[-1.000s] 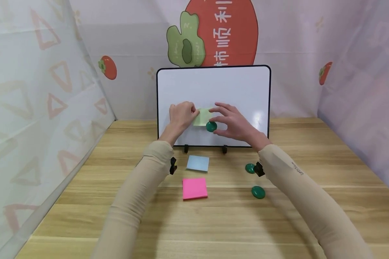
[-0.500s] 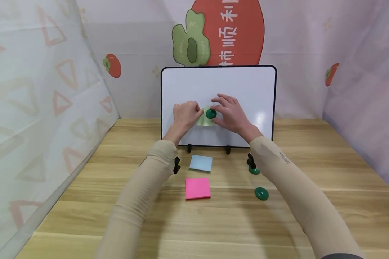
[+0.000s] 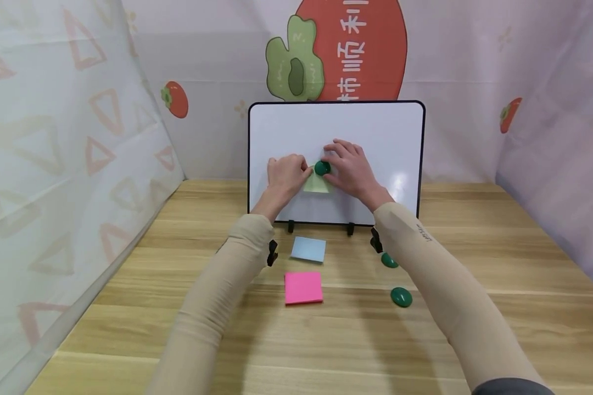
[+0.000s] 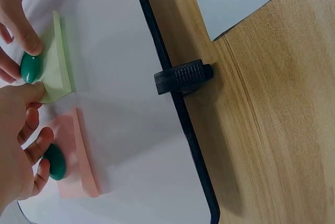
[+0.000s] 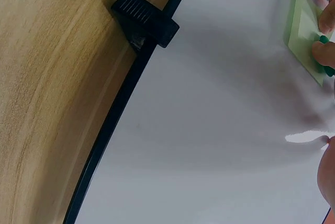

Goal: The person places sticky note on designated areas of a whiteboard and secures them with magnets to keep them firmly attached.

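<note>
A whiteboard [image 3: 286,126] stands upright at the back of the table. On it lies a light green sticky note [image 3: 317,186], its lower edge lifting off the board. My left hand [image 3: 285,174] pinches this note at its left side. With thumb and fingers my right hand [image 3: 352,169] holds a round green magnet [image 3: 322,168] against the note's upper part. In the left wrist view, a salmon-coloured sticky note [image 4: 70,153] is on the board under another green magnet [image 4: 56,162], beside my left fingers; the left hand hides both in the head view.
On the wooden table [image 3: 341,351] lie a light blue sticky note [image 3: 308,249] and a bright pink sticky pad [image 3: 303,288]. Two green magnets lie to the right, the nearer magnet [image 3: 401,297] fully visible. Black feet [image 4: 183,76] clip the board's lower edge.
My right hand has moved up and left, bringing the green magnet from the note's lower right corner to its upper part. The left hand keeps its place at the note. The view has shifted slightly.
</note>
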The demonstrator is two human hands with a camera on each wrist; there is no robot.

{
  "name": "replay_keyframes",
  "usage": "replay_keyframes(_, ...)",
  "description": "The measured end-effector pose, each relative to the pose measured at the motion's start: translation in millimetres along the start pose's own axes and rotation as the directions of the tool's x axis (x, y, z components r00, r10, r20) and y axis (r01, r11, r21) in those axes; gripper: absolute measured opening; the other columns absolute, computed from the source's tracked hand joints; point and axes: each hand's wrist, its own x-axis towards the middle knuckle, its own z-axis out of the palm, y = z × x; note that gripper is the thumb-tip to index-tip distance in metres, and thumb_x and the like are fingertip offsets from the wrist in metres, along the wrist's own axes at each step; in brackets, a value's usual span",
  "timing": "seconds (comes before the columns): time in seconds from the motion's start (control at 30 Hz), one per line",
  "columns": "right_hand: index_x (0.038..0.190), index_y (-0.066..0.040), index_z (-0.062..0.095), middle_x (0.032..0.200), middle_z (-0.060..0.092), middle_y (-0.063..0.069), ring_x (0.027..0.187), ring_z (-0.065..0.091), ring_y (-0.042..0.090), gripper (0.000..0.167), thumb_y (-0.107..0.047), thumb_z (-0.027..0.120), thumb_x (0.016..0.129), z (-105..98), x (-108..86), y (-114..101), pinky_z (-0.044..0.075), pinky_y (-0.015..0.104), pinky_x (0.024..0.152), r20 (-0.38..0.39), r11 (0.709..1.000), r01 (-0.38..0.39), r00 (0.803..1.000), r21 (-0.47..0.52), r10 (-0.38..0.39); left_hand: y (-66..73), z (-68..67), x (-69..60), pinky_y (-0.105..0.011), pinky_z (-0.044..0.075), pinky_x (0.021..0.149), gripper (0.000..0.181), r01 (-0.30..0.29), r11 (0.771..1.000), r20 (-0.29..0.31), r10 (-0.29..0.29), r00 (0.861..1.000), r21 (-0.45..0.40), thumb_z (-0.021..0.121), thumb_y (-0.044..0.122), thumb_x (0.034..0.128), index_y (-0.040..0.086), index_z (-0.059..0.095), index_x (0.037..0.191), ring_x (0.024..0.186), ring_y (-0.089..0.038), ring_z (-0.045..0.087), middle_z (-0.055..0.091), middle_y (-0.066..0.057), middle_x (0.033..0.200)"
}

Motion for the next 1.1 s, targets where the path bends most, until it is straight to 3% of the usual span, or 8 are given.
replay_keyframes(0.43,0.118,-0.006,0.071,0.138,0.056,0.013,0.142,0.038,0.033,0.036,-0.023,0.077,0.087,2.3,1.7,-2.2,0.032,0.052,0.112,0.015,1.000,0.009,1.000,-0.025,-0.008,1.0,3.2,-1.6,-0.045,0.044,0.082,0.026,-0.016,1.000,-0.033,0.016,0.999,-0.001,0.061,0.039,0.0983,0.018,0.074,0.094,0.080,-0.018,0.067,0.073,0.002,0.088)
replay_keyframes(1.1,0.122,-0.006,0.069,0.140,0.055,0.013,0.143,0.036,0.034,0.038,-0.023,0.077,0.088,1.8,0.1,-5.4,0.029,0.052,0.115,0.015,0.998,0.013,1.000,-0.057,-0.012,3.6,-5.7,-2.0,-0.044,0.043,0.081,0.024,-0.032,0.998,0.000,0.032,0.999,0.056,0.063,0.040,0.0969,0.018,0.074,0.097,0.080,-0.021,0.066,0.071,0.001,0.089)
